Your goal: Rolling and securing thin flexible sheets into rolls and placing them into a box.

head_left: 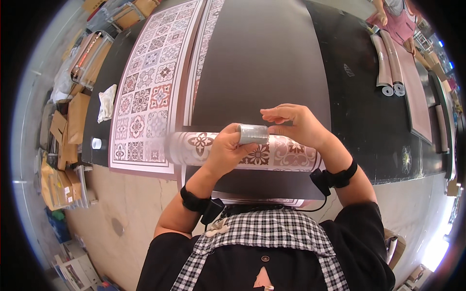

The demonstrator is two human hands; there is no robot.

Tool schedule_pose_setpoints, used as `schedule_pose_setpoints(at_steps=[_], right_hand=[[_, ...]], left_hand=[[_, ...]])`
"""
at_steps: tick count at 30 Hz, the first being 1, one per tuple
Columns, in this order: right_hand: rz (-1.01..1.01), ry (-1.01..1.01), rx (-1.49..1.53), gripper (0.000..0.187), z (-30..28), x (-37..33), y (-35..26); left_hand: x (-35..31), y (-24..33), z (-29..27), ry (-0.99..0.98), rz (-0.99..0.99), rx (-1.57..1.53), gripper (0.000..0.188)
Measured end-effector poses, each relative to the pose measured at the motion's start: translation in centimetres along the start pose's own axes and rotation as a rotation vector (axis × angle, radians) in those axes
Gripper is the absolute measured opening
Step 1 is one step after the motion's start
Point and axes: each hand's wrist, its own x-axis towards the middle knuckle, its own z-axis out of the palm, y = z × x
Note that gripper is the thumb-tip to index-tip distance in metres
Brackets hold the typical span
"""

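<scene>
My left hand [226,149] is wrapped round a roll of clear, greyish tape [253,132] above the table. Just to its right is my right hand [302,127], its fingers stretched out and apart from the thumb. The thumb is by the right end of the tape roll; whether it touches the tape I cannot tell. Under both hands lies a rolled-up mat [286,154] with a brown and pink tile pattern, set crosswise near the table's front edge. Part of it is hidden by my left hand.
A flat tile-patterned mat [141,97] lies at left, beside a dark brown sheet [262,63]. A white cloth [107,103] and small white roll [96,143] rest at the table's left. Rolled mats [391,63] lie at right, near another person [399,22]. Cardboard boxes [77,114] stand left.
</scene>
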Motion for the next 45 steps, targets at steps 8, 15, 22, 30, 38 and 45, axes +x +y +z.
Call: schedule_pose_setpoints(at_steps=[8, 15, 22, 30, 38, 45], right_hand=[[-0.244, -0.121, -0.346, 0.011, -0.4, 1.4, -0.5], [0.116, 0.087, -0.137, 0.012, 0.9, 2.2, 0.7], [0.147, -0.208, -0.012, 0.014, -1.2, 2.9, -1.1], [-0.201, -0.127, -0.459, 0.006, -0.1, 2.8, -0.2], [0.391, -0.055, 0.342, 0.011, -1.1, 3.8, 0.9], [0.161, -0.233, -0.156, 0.006, -1.7, 3.3, -2.1]], left_hand=[[0.3, 0.0, 0.2, 0.011, -0.047, 0.001, 0.018], [1.0, -0.1, -0.1, -0.017, -0.052, 0.035, 0.018], [1.1, -0.5, -0.2, -0.022, -0.081, -0.091, 0.020], [1.6, -0.8, -0.2, -0.050, -0.079, -0.033, 0.021], [1.7, -1.0, -0.1, -0.057, -0.050, -0.096, 0.021], [1.5, -1.2, -0.3, -0.029, -0.043, -0.067, 0.022]])
